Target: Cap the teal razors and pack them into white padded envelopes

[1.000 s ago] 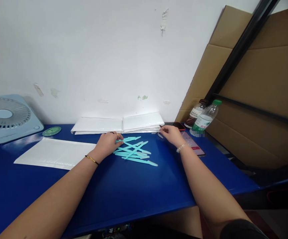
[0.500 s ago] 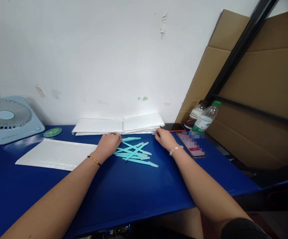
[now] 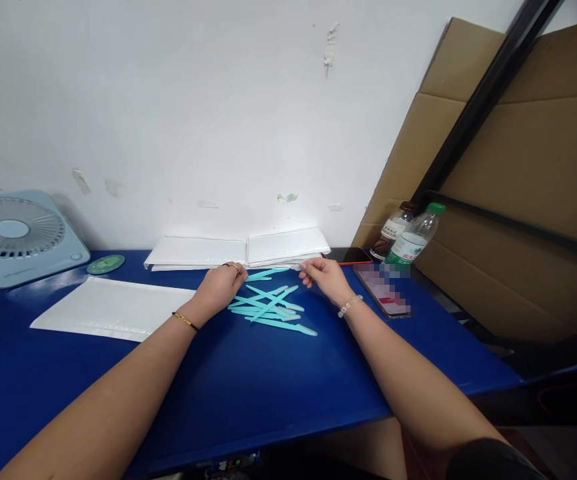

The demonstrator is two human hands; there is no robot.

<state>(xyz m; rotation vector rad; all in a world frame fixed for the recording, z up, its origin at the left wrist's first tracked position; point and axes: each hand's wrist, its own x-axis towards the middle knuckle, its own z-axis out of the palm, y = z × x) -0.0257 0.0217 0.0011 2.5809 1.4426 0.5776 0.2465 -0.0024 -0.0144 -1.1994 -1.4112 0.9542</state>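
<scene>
Several turquoise sticks with pale tips (image 3: pixel 268 305) lie crossed in a loose pile on the blue table (image 3: pixel 268 380). At the pile's upper left, my left hand (image 3: pixel 224 283) is closed, its fingertips on the left end of a turquoise stick (image 3: pixel 261 275). My right hand (image 3: pixel 320 275) is above the pile's right side, with thumb and forefinger pinched on a small clear piece (image 3: pixel 296 267) at the right end of a turquoise stick. The other fingers of that hand are curled.
White padded envelopes (image 3: pixel 198 251) are stacked against the wall, and another white envelope (image 3: pixel 113 310) lies at the left. A pale blue fan (image 3: pixel 23 233) and a green disc (image 3: pixel 106 265) stand farther left. Right of my hands are a phone (image 3: pixel 381 290), an orange-edged phone (image 3: pixel 351 256) and two bottles (image 3: pixel 411 240).
My right hand has moved left, towards my left hand. A second turquoise stick now shows between the hands, angled towards my right fingertips. My left hand has barely shifted.
</scene>
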